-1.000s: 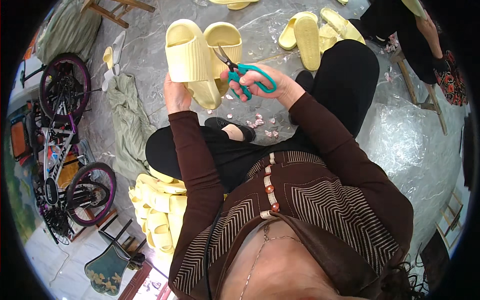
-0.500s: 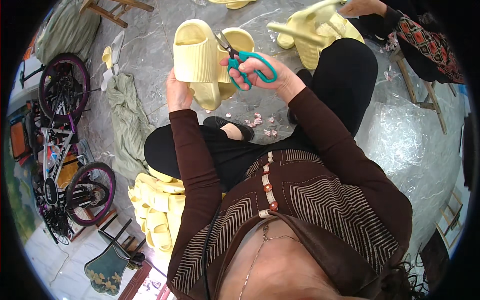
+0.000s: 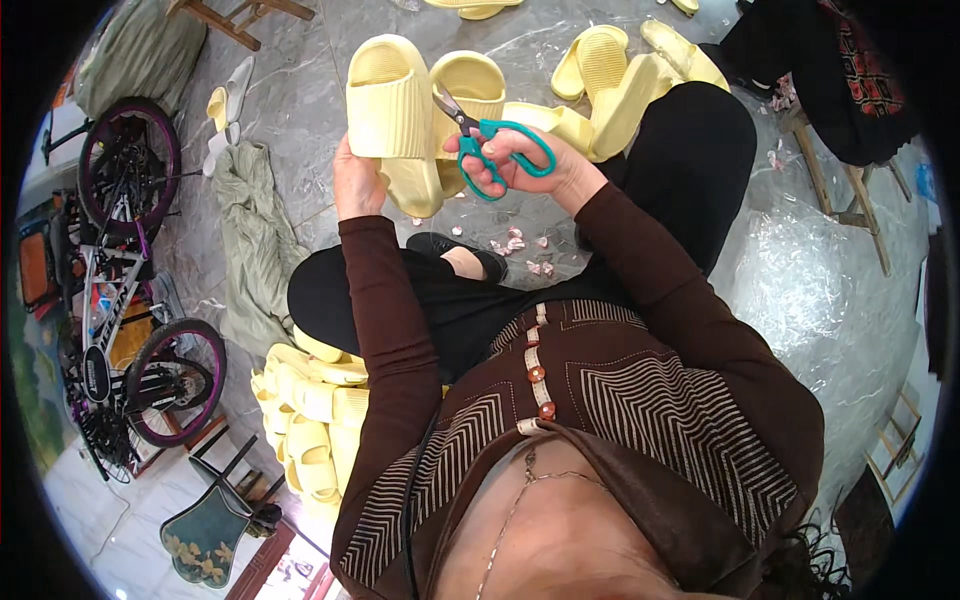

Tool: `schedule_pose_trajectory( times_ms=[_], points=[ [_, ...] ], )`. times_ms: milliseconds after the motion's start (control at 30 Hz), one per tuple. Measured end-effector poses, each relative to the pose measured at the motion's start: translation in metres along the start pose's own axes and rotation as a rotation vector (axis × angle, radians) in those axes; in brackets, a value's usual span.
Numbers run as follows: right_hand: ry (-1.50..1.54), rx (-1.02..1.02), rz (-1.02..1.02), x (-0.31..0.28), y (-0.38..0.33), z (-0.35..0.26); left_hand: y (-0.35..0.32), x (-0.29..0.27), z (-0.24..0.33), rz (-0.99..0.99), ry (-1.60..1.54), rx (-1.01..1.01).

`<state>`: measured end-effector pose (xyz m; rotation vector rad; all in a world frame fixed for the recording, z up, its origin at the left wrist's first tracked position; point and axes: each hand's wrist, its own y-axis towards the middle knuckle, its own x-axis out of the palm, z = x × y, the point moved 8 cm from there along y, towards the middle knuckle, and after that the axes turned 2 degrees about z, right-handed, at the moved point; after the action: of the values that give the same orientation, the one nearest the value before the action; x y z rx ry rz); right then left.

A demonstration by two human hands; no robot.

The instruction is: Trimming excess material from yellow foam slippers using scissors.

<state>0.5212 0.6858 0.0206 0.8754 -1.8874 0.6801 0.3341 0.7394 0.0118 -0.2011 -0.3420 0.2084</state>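
My left hand [image 3: 358,185] is closed around the edge of a pale yellow slide slipper [image 3: 385,115], which is held up over the floor with its ribbed strap in view. Against its right side is a second yellow slipper [image 3: 472,80], partly hidden by the first one and by my right hand. Scissors [image 3: 466,123] with teal handles are in my right hand [image 3: 548,168]. Their dark blades point up and left, in front of the gap between the two slippers. My right fingertips are near the second slipper; whether they touch it I cannot tell.
Several yellow slippers [image 3: 610,95] lie beyond my right knee. More are piled [image 3: 315,420] by my left thigh. Pink scraps [image 3: 515,240] dot the floor near my shoe. A bicycle [image 3: 115,300] and grey-green cloth [image 3: 250,210] are at left, a wooden stool [image 3: 850,195] at right.
At upper right, another person's hand has drawn back out of sight, and the slippers there now lie lower and spread apart. My scissors have dipped slightly; both hands keep their hold.
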Motion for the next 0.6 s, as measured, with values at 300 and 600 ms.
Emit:
schedule_pose_trajectory(
  times_ms=[300, 600],
  points=[
    [-0.050, -0.144, 0.131, -0.006, 0.002, -0.022, -0.001, 0.001, 0.000, -0.013, 0.047, 0.004],
    [-0.556, -0.550, 0.583, -0.029, -0.017, -0.099, 0.002, 0.000, -0.001, 0.019, 0.196, 0.054]
  ],
)
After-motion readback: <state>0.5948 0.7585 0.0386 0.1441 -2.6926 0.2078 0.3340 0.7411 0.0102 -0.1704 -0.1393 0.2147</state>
